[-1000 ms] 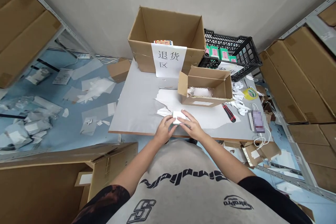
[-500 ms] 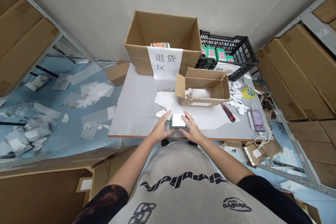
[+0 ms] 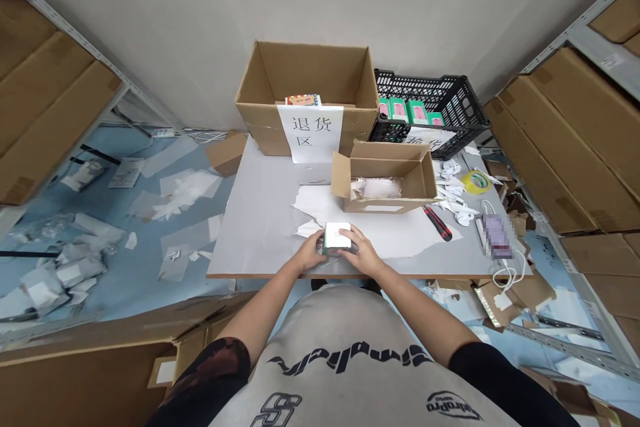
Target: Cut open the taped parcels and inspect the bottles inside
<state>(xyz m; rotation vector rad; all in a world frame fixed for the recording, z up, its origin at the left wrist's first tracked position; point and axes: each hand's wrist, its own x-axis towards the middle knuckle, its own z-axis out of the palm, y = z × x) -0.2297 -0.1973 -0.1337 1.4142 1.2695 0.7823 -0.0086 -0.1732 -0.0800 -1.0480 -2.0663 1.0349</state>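
Note:
A small white box with green sides (image 3: 339, 238) sits at the front edge of the grey table top (image 3: 250, 233). My left hand (image 3: 313, 251) grips its left side, and my right hand (image 3: 361, 253) holds its right side and part of its top. Both hands are close together, and their fingers hide the box's lower corners. Torn white paper (image 3: 325, 203) lies on the table just beyond them.
Beyond my hands stand a low carton holding bubble wrap (image 3: 385, 170), a tall open carton with a paper sign (image 3: 310, 133), and a black plastic crate (image 3: 430, 90) of green boxes. A red-and-black utility knife (image 3: 437, 223) and a tape roll (image 3: 475, 181) lie to the right.
The small box has turned so that a green side shows more clearly, and my hands have closed onto its sides. The whole view has tilted slightly as my head moved.

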